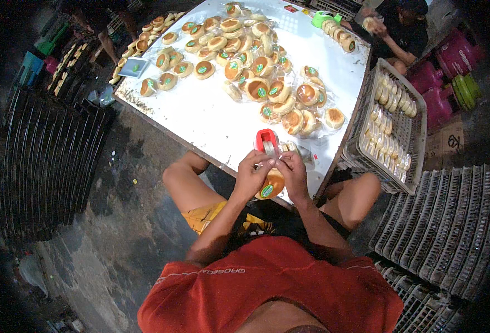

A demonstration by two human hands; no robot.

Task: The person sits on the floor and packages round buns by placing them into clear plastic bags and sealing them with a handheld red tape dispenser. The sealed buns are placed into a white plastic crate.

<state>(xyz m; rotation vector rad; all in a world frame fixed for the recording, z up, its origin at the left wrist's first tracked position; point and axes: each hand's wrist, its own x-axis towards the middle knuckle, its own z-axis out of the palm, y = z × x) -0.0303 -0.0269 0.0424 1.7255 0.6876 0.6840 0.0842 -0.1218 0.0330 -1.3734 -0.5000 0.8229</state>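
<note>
Between my hands hangs a bagged bun [271, 185], round and golden on top, with a green label on its clear wrapper. My left hand [251, 175] is closed, pinching the gathered neck of the bag. From the other side my right hand [293, 173] grips the same neck, fingertips almost touching the left ones. Just beyond my fingers a red tape dispenser [265, 135] stands on the white table [211, 116]. Some pale buns, partly hidden by my right hand, lie beside the dispenser.
A heap of bagged buns [245, 61] covers the table's middle. At right stands a grey crate [417, 150] of packed buns, above stacked crates [439, 227]. Another person [400, 33] sits at the far right holding a bun. Dark stacked trays [50, 161] stand left.
</note>
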